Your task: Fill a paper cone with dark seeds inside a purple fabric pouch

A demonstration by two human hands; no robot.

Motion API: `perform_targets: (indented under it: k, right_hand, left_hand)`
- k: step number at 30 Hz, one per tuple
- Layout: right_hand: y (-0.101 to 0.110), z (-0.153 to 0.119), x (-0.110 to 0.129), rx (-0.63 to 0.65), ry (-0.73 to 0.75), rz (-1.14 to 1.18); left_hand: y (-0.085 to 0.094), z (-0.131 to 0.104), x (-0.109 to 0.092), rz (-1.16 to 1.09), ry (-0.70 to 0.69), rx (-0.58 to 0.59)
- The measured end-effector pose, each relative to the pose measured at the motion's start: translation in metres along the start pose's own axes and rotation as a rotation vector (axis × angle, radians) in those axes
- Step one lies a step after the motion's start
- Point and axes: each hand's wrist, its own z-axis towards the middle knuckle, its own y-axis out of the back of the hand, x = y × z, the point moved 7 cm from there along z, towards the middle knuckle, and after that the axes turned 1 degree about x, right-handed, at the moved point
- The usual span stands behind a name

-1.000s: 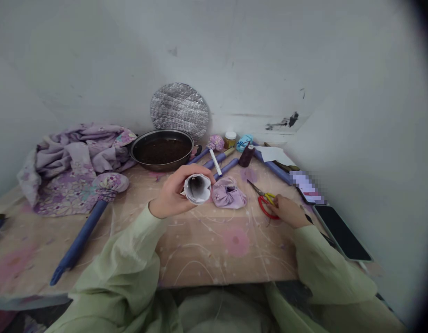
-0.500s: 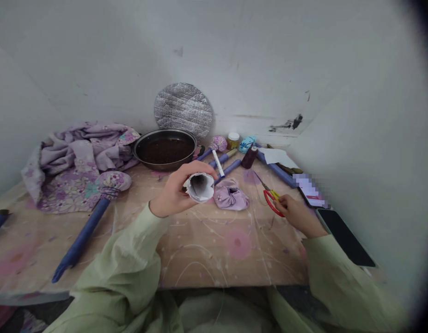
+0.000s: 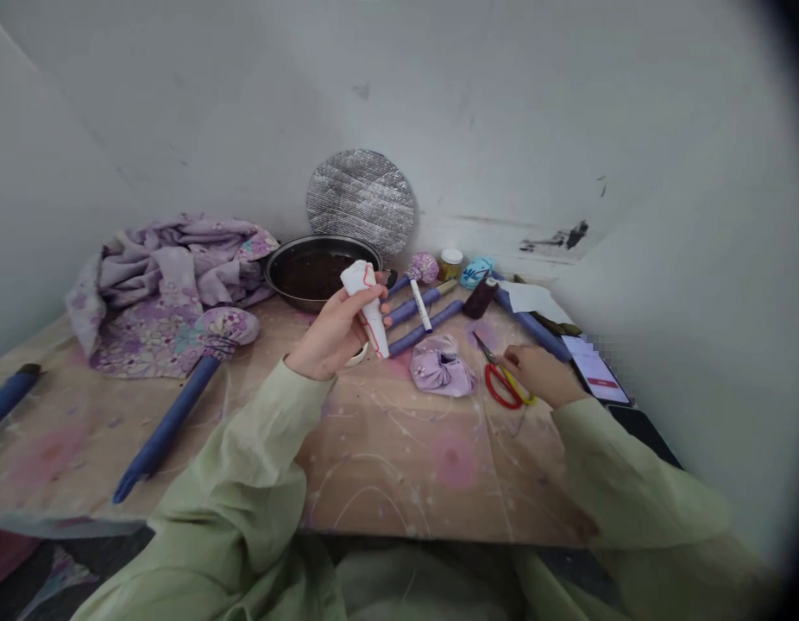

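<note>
My left hand [image 3: 338, 332] is closed around a white rolled paper piece [image 3: 368, 306] with red lines along its side, held above the table. Beneath that hand shows part of a pale curved rim, too hidden to name. Red-and-yellow-handled scissors [image 3: 501, 388] lie on the table at the right, both handle loops visible. My right hand [image 3: 538, 373] is right beside their handles, fingers bent and blurred; whether it grips them is unclear. Between the hands sits a gathered lilac cloth piece [image 3: 442, 366].
Behind are a dark pan [image 3: 289, 297], a silver foil disc [image 3: 361, 203], a marker [image 3: 420, 304], blue sticks [image 3: 431, 328], a thread spool [image 3: 481, 297] and a lidded jar [image 3: 449, 263]. Floral fabric [image 3: 160, 302] and a cloth-headed stick [image 3: 173, 418] lie left. A phone [image 3: 597, 371] lies right.
My left hand has turned the paper roll, so its marked side shows instead of its open end. My right hand has shifted off the scissors' loops, which now show fully.
</note>
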Motion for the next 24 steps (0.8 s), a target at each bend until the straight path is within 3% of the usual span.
perform_targets:
  k: [5,10,13,19,22,24]
  right_hand:
    - [0.033,0.059,0.072,-0.059,0.07,0.072]
    - [0.022,0.105,0.13,-0.055,0.031,0.132]
    - [0.009,0.113,0.135,-0.038,-0.009,0.152]
    - [-0.006,0.115,0.113,-0.045,-0.032,0.241]
    - [0.001,0.113,0.106,-0.114,-0.026,0.327]
    - [0.018,0.105,0.103,-0.206,-0.018,0.393]
  left_hand:
    - [-0.007,-0.011,-0.012,0.206,-0.164,0.038]
    - [-0.019,-0.024,-0.026,0.55,-0.435,0.169]
    - [-0.026,-0.033,-0.029,0.73,-0.571,0.255]
    - [-0.033,-0.041,-0.026,0.834,-0.733,0.38]
    - [-0.033,-0.04,-0.02,0.848,-0.75,0.414]
    - [-0.032,-0.039,-0.018,0.865,-0.756,0.421]
